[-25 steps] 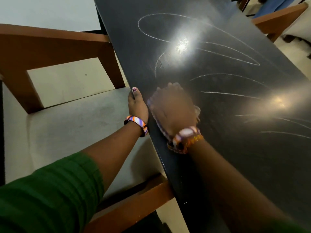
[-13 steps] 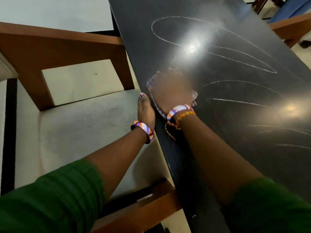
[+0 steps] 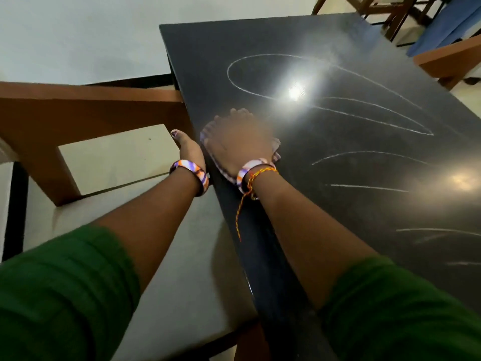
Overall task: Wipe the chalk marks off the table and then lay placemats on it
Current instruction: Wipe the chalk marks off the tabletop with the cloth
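Pressing flat on a pale cloth (image 3: pixel 276 144), the right hand (image 3: pixel 239 142) lies with fingers straight and spread on the black counter (image 3: pixel 364 162), near its left edge. Only the cloth's edges show around the palm. Just beside it, the left hand (image 3: pixel 188 149) holds the counter's left edge; its grip is hidden below. White chalk marks (image 3: pixel 374 118) loop across the counter beyond the cloth. A wooden chair (image 3: pixel 86 110) stands left of the counter.
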`<state>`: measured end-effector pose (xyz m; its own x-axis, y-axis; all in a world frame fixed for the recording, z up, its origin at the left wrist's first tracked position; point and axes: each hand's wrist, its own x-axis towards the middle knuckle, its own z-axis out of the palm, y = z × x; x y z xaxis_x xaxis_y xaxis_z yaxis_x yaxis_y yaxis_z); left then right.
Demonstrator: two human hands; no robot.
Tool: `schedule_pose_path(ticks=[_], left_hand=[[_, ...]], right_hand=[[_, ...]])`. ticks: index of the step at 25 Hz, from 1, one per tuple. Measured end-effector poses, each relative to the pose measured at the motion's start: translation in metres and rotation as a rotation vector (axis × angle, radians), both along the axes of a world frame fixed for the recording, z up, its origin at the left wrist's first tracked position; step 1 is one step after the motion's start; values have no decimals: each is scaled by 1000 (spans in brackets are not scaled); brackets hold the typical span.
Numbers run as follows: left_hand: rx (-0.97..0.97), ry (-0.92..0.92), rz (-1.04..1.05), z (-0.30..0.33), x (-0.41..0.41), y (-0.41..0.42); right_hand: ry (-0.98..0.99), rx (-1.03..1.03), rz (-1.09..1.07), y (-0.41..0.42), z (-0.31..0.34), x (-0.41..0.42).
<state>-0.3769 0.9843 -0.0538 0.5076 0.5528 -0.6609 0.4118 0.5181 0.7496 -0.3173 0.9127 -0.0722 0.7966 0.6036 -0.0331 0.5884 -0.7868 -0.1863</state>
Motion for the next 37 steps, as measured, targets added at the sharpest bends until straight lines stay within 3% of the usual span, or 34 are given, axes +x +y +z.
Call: schedule_pose_path(ticks=[3,8,10,13,15,19,24,26,31,34,37], left_hand=[[202,99,-87,6,16,-6],[313,225,-84,-6,25,-5],[338,249,-79,-5,28,-5],[373,262,-91,-2,29,-7],[368,273,-79,-5,30,-6],[373,265,-73,-6,30,-6],[355,251,-71,-7,30,-3],[357,241,-55,-6,31,-5],[382,234,-11,-5,31,-11],[428,244,-53,-5,27,-9],[828,330,-198,-8,17,-14]], right_hand=[[-25,2,-197,-28,-2,62],[56,-73,-592,-76,9,95],[20,-72,-485,-50,8,68],[-37,-33,-161,-7,1,24],[-21,-32,-106,1,2,29],[6,-46,-395,-64,5,78],[79,-57,-869,-162,14,47],[47,-50,-812,-138,10,25],[-16,-28,-329,-60,2,-15],[-30,-25,-501,-125,2,-4],[25,-47,-833,-214,8,-18]])
